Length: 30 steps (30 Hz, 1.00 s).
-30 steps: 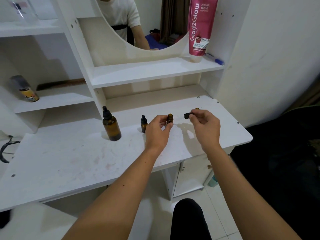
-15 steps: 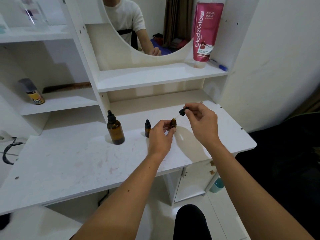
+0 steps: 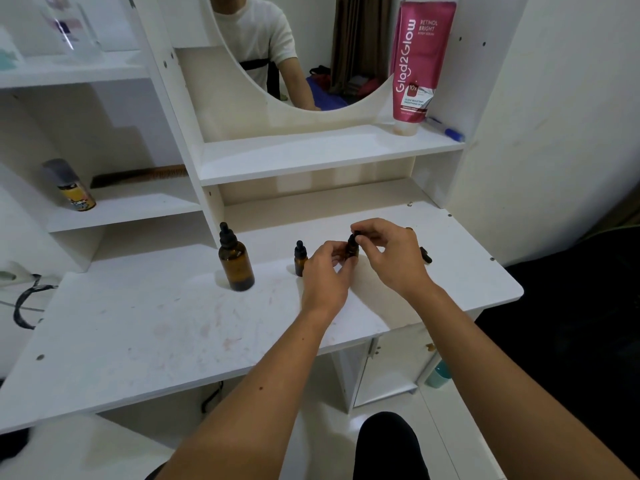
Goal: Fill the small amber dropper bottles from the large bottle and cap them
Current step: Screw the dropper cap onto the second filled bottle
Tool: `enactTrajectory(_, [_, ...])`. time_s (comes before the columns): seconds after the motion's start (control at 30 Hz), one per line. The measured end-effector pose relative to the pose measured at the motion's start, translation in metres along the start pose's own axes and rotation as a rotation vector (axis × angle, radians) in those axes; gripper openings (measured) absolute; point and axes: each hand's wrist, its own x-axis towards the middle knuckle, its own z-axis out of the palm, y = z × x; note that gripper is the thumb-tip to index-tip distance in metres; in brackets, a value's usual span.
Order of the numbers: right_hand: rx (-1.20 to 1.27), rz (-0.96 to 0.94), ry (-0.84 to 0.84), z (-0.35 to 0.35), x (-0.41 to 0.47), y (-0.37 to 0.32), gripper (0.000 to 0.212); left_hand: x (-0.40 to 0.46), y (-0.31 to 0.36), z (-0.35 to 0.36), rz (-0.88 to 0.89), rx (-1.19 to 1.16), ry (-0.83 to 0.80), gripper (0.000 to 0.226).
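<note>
Cap's over the bottle now! The right hand, off to the side a moment ago, pinches the black dropper cap atop the small amber bottle, gripped by the left hand on the surface. Fingers hide the bottle's base; thread contact unclear.

- Setting: a room in a home, at a white dressing table with a mirror set into its upper section.
- Surface: white laminate, faintly marked with pink smears.
- Shelves: a pink tube of body serum and a blue pen stand on the shelf under the mirror; a spray can and a comb lie on the left shelf.
- Mirror reflection: a curtain and piled cloth items behind the person.
- Floor: pale tiles below the surface.
</note>
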Motion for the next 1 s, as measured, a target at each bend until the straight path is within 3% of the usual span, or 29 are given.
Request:
enactTrajectory(0.23, [0.060,0.041,0.016,0.009,-0.001,0.007,0.030,0.001,-0.001,0.001,0.009,-0.006,-0.001,0.018])
enactTrajectory(0.47, [0.111,0.089,0.142,0.022,-0.014,0.017,0.026,0.001,-0.002,0.000,0.008,-0.011,0.000,0.017])
enactTrajectory(0.6, [0.113,0.055,0.117,0.025,-0.015,0.018,0.023,0.001,-0.003,0.001,0.008,0.002,0.004,0.020])
enactTrajectory(0.83, [0.236,0.162,0.141,0.023,-0.014,0.021,0.021,0.001,-0.002,0.001,0.019,0.007,0.012,0.019])
enactTrajectory(1.0, [0.253,0.149,0.055,0.021,-0.014,0.022,0.024,0.001,-0.002,0.001,0.016,0.020,0.009,0.020])
